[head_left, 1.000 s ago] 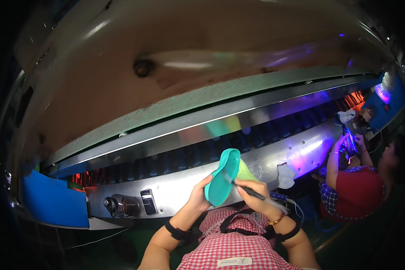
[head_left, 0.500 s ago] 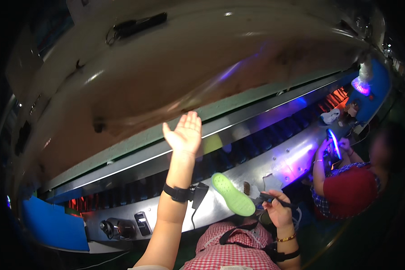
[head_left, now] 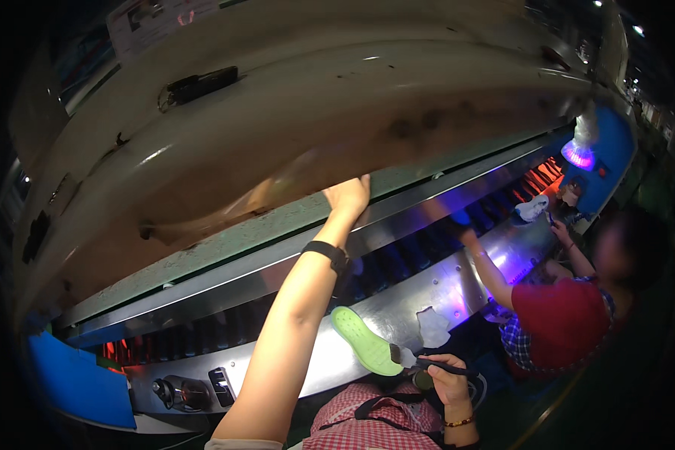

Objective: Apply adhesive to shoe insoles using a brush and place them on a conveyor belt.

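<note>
Green sole (head_left: pixel 356 337) looks mid-brushing, amount left unclear; right hand (head_left: pixel 451 384) grips brush (head_left: pixel 423 362) at its near end, left hand (head_left: pixel 349 196) beyond it, can't tell fingers.

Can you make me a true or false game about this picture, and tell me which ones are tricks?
1. The right hand holds a black-handled brush. True.
2. The light-green shoe sole stands upright on its edge. False: it lies flat on the metal ledge.
3. The left hand is resting on the light-green shoe sole. False: the left hand is apart from it, farther forward, past the ledge.
4. The phone lies to the right of the dark bottle. True.
5. The co-worker wears a yellow top. False: the top is red.
6. A black band goes around the left wrist. True.
</note>
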The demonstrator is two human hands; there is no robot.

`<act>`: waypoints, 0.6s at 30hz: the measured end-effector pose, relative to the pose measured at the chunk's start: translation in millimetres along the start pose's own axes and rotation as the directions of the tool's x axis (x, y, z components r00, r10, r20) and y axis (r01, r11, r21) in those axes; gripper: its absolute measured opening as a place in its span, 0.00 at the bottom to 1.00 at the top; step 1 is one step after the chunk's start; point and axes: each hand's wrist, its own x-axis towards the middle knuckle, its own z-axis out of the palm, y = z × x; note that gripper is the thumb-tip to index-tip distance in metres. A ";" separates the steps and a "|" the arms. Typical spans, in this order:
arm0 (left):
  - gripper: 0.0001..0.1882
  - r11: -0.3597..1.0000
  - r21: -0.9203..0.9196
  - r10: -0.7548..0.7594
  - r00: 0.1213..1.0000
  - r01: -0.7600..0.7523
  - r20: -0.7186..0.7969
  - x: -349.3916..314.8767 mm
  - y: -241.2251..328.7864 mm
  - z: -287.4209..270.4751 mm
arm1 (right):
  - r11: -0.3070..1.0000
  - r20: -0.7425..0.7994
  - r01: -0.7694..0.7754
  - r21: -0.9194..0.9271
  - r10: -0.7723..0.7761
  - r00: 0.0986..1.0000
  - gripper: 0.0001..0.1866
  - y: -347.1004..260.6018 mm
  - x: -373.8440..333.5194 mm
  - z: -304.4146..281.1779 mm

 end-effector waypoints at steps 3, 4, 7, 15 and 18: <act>0.23 0.996 0.086 0.046 0.995 -0.038 -0.087 -2.3 -12.7 -23.4 | 0.999 0.008 0.039 0.005 -0.039 0.999 0.11 -4.9 -1.2 0.0; 0.20 0.997 0.032 0.071 0.996 -0.069 -0.050 -6.8 -15.7 -31.6 | 0.998 0.020 0.058 0.003 -0.058 0.998 0.11 -6.8 -1.9 -2.6; 0.14 0.954 -0.163 0.221 0.956 -0.253 -0.192 -42.6 -37.2 -53.3 | 0.998 -0.001 0.061 0.013 -0.061 0.998 0.10 -10.7 -1.9 -7.5; 0.18 0.042 -0.998 -0.418 0.908 0.043 0.022 -177.1 -59.0 -64.2 | 0.997 -0.154 0.055 -0.062 -0.064 0.986 0.09 -10.6 22.4 -6.4; 0.26 -0.307 -0.811 0.068 0.861 0.498 0.504 -184.5 -83.4 -78.6 | 0.993 -0.138 0.063 -0.101 -0.076 0.988 0.10 -18.2 30.4 2.1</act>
